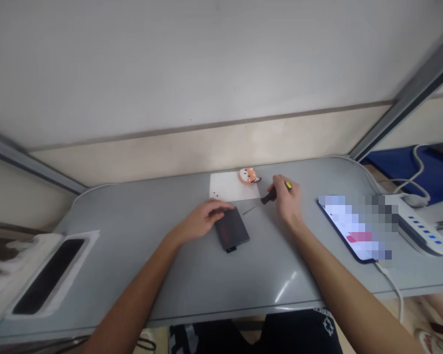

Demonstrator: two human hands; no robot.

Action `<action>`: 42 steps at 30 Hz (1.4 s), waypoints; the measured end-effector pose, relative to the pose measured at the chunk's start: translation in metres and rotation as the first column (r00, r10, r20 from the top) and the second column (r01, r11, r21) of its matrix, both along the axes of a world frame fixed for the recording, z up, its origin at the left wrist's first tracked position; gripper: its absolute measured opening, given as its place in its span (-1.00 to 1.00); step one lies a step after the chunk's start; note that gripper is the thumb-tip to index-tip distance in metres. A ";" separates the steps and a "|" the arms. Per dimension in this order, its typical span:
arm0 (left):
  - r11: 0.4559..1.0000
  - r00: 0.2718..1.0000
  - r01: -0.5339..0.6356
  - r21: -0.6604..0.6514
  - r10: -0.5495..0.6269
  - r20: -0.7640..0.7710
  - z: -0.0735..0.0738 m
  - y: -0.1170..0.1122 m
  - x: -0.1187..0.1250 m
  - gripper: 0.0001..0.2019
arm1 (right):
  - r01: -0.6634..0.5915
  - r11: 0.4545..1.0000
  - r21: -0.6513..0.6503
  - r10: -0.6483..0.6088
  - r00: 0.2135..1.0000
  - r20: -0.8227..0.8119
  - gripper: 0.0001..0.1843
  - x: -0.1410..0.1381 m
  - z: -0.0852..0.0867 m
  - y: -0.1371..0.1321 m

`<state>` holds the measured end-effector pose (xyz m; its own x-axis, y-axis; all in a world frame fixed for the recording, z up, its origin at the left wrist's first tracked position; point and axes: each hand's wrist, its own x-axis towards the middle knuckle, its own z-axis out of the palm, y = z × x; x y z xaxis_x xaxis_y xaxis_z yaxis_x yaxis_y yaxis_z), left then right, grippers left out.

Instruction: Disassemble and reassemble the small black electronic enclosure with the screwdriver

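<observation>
On the grey table lies a thin dark rectangular device (232, 230), with a small black piece sticking out at its near edge. My left hand (201, 220) grips its far left corner, thumb and fingers closed on it. Wrapped in my right hand (288, 199) is a screwdriver (268, 197) with a black and yellow handle. Its thin shaft points left and down, the tip just right of the device; whether the tip touches anything I cannot tell. Behind the device is a white sheet of paper (229, 186) with several tiny dark specks, possibly screws, near its left edge.
An orange and white animal-face case (247, 176) sits on the paper. To the right are a lit phone (349, 228) with a cable and a white power strip (419, 226). A black slab-like object in a white surround (49, 278) lies at left. Metal posts flank the table.
</observation>
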<state>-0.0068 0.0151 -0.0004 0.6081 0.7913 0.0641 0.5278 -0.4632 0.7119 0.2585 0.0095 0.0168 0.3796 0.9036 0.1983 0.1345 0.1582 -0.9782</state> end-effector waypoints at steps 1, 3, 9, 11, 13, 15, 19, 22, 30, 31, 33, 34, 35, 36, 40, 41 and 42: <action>0.999 0.999 -0.041 -0.007 0.041 0.010 -0.003 0.000 0.001 -0.69 | -0.006 1.000 -0.021 0.006 1.000 0.009 -0.58 0.000 -0.003 -0.002; 0.992 0.992 -0.124 0.026 0.123 0.030 -0.011 -0.003 0.004 -0.65 | -0.025 0.999 -0.048 0.026 0.999 0.028 -0.58 -0.002 -0.007 -0.006; 0.977 0.979 -0.188 0.103 0.178 0.099 -0.022 -0.012 0.010 -0.66 | -0.062 0.996 -0.070 0.066 0.996 0.063 -0.56 -0.007 -0.006 -0.007; 0.972 0.976 -0.202 0.124 0.188 0.112 -0.019 -0.014 0.011 -0.71 | -0.058 0.995 -0.079 0.063 0.996 0.062 -0.56 -0.006 -0.007 -0.005; 0.970 0.977 -0.200 0.139 0.186 0.105 -0.015 -0.017 0.011 -0.72 | -0.039 0.996 -0.081 0.043 0.998 0.048 -0.55 -0.003 -0.009 -0.004; 0.973 0.981 -0.185 0.140 0.174 0.086 -0.012 -0.019 0.011 -0.66 | -0.019 0.997 -0.079 0.021 0.999 0.031 -0.55 0.001 -0.011 -0.002; 0.975 0.989 -0.142 0.172 0.134 0.061 -0.011 -0.022 0.011 -0.55 | -0.019 0.997 -0.070 0.020 1.000 0.002 -0.57 0.006 -0.008 0.000; 0.974 0.990 -0.136 0.182 0.128 0.055 -0.012 -0.021 0.012 -0.57 | -0.063 0.996 -0.058 0.061 0.998 -0.027 -0.61 0.007 -0.005 -0.002; 0.976 0.992 -0.124 0.181 0.120 0.036 -0.012 -0.021 0.012 -0.60 | -0.344 0.935 -0.091 0.348 0.937 0.033 -0.53 -0.005 -0.002 -0.013; 0.975 0.992 -0.126 0.181 0.121 0.036 -0.012 -0.021 0.012 -0.60 | -0.357 0.929 -0.095 0.363 0.930 0.052 -0.52 -0.006 -0.003 -0.014; 0.975 0.992 -0.123 0.185 0.119 0.033 -0.011 -0.020 0.013 -0.62 | -0.360 0.928 -0.091 0.367 0.927 0.075 -0.52 -0.006 -0.003 -0.015; 0.975 0.993 -0.117 0.188 0.113 0.032 -0.010 -0.020 0.014 -0.64 | -0.352 0.932 -0.085 0.358 0.930 0.078 -0.53 -0.006 -0.002 -0.014; 0.976 0.994 -0.105 0.191 0.102 0.027 -0.009 -0.020 0.014 -0.66 | -0.336 0.939 -0.077 0.342 0.937 0.076 -0.54 -0.004 -0.002 -0.013; 0.977 0.996 -0.093 0.194 0.090 0.022 -0.007 -0.020 0.014 -0.67 | -0.316 0.946 -0.069 0.320 0.945 0.070 -0.56 -0.002 -0.001 -0.012; 0.981 0.995 -0.096 0.168 0.093 0.021 -0.003 -0.019 0.014 -0.72 | -0.194 0.981 -0.028 0.195 0.980 0.031 -0.60 0.008 0.001 -0.006; 0.983 0.994 -0.109 0.146 0.107 0.025 -0.002 -0.018 0.014 -0.72 | -0.155 0.988 -0.013 0.155 0.988 0.018 -0.60 0.010 0.002 -0.004; 0.985 0.992 -0.122 0.119 0.119 0.032 -0.002 -0.018 0.014 -0.73 | -0.115 0.993 0.005 0.115 0.993 0.005 -0.59 0.012 0.001 -0.003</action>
<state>0.0072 -0.0029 -0.0024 0.5062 0.8440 0.1773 0.5677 -0.4809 0.6681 0.2703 0.0067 0.0182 0.2722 0.9403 0.2046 0.1199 0.1778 -0.9767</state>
